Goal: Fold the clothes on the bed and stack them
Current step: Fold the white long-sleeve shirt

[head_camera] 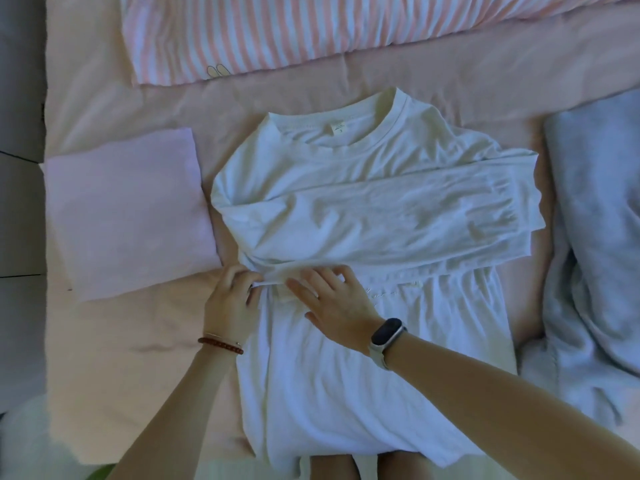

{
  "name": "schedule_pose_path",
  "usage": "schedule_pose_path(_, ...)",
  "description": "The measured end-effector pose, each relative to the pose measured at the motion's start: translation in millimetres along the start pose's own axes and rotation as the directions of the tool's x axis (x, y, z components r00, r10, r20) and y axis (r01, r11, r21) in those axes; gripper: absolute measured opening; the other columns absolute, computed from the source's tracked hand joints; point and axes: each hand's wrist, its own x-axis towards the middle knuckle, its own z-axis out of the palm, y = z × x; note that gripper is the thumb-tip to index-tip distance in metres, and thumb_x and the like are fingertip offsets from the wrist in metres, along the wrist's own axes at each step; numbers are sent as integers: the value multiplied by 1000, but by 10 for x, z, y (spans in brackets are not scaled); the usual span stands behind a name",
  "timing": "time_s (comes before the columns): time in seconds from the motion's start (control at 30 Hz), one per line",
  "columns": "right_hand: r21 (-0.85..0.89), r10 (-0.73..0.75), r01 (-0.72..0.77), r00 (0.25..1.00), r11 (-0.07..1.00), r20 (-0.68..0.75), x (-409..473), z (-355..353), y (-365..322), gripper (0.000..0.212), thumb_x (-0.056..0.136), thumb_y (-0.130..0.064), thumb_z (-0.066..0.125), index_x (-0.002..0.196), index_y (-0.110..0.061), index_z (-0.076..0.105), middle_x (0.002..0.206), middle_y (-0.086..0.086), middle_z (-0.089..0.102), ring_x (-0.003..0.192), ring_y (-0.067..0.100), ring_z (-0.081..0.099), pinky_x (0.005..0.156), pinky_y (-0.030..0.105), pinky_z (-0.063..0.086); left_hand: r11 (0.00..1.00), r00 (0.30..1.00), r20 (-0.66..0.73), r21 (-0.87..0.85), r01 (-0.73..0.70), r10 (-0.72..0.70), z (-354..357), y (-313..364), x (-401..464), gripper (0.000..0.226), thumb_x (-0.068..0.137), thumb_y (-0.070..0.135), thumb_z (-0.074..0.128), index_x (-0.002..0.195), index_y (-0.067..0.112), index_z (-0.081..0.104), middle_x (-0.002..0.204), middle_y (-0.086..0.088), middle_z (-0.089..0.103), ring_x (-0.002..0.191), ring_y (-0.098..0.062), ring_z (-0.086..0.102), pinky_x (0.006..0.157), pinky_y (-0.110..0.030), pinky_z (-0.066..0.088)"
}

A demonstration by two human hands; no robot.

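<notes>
At the bed's middle, the left hand's (231, 299) curled fingers pinch a white cuff, fingertips hidden in the fold; the right hand (337, 301) lies flat, fingers spread, pressing the white long-sleeved shirt (346, 375). Its hem drops out of sight over the near edge. Collar points to the striped duvet (277, 32); long axis runs away. Soft, creased cotton. A folded lilac garment (128, 213) lies beside it, left side.

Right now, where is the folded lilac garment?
In the head view, the lilac garment lies on the bed's left side, just left of the white shirt.
</notes>
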Motion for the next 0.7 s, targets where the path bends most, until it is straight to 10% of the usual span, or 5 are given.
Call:
schedule_pose_path(0.37, 170, 86, -50, 973, 984, -214, 461, -106, -241, 12, 60, 2, 73, 65, -6, 65, 64, 6, 59, 51, 22, 54, 36, 25, 38, 991, 990, -137, -125, -36, 18, -145, -131, -45, 23, 83, 16, 51, 80, 0, 67, 89, -14, 64, 79, -13, 52, 62, -24, 45)
schedule_pose_path(0.7, 298, 108, -87, 993, 950, -56, 366, -95, -421, 20, 76, -8, 68, 95, -5, 71, 90, 11, 67, 78, 29, 65, 65, 33, 51, 992, 988, -98, -58, 112, -118, -435, -331, -118, 24, 73, -8, 59, 90, 5, 71, 99, -13, 63, 86, -32, 62, 65, -39, 54)
